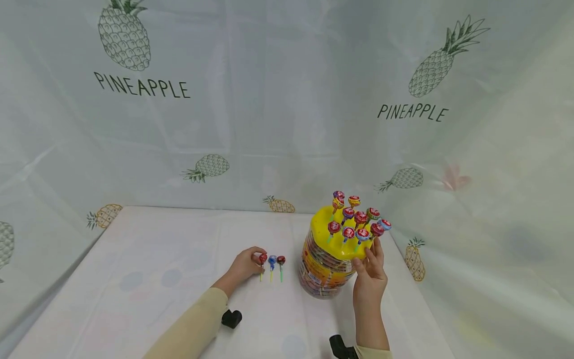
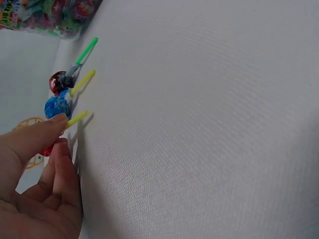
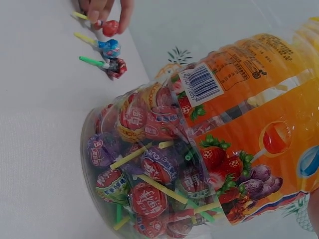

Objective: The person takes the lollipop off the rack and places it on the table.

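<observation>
Pinching with left hand (image 1: 244, 263) red-wrapped lollipop (image 1: 263, 258), likely light, hard, slick; best held by stick (image 2: 78, 118). Gripping with right hand (image 1: 370, 280) lollipop jar (image 1: 326, 268).

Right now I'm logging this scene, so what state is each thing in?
Jar: standing, holding wrapped lollipops.
Yellow lid: on the jar.
Lid lollipops: wrapped, stuck in the lid.
Red lollipop: wrapped, held.
Blue lollipop: wrapped, lying on the table.
Dark red lollipop: wrapped, also lying there.
Left hand: pinches the red lollipop.
Right hand: touches the lid's edge, grip unclear.
Sheet: hanging behind the table.
</observation>
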Action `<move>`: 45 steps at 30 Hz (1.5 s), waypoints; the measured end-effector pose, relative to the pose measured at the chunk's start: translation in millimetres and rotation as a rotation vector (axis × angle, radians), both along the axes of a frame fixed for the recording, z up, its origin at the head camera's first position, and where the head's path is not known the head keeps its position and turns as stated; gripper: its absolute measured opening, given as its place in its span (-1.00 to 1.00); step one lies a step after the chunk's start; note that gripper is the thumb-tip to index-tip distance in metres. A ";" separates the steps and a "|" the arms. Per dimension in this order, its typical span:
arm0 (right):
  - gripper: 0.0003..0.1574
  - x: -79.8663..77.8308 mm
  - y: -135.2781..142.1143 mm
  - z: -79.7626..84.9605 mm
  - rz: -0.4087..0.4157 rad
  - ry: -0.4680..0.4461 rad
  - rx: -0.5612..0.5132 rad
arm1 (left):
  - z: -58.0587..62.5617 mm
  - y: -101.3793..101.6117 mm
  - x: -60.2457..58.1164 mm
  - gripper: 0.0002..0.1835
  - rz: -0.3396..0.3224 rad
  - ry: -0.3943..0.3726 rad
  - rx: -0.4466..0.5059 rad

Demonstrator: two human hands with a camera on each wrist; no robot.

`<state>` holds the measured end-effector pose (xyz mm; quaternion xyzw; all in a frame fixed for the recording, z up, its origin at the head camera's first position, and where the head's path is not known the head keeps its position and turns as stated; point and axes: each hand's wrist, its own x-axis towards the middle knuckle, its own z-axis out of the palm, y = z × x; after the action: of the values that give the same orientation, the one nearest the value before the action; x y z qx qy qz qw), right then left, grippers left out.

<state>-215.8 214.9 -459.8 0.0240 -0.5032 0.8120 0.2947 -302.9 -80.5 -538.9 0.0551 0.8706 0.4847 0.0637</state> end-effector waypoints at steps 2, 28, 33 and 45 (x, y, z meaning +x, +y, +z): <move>-0.60 -0.4 -0.1 0.2 0.005 0.008 0.001 | -0.1 -0.1 -1.0 -0.46 -0.009 0.007 -0.020; -0.59 -1.7 -0.4 -2.9 0.014 0.051 0.028 | -4.3 -1.4 -5.6 -0.43 -0.057 0.015 -0.052; -0.58 -2.0 -0.1 -2.9 0.010 0.042 0.028 | 17.5 -2.1 -9.8 -0.44 -0.042 -0.006 0.038; -0.59 0.3 -1.0 -1.3 0.010 0.030 0.016 | 102.2 27.2 0.9 -0.48 -0.191 0.109 0.245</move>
<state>-215.4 213.9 -461.1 0.0410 -0.5053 0.8089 0.2979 -301.9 -53.2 -436.6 0.1711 0.7979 0.5753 0.0551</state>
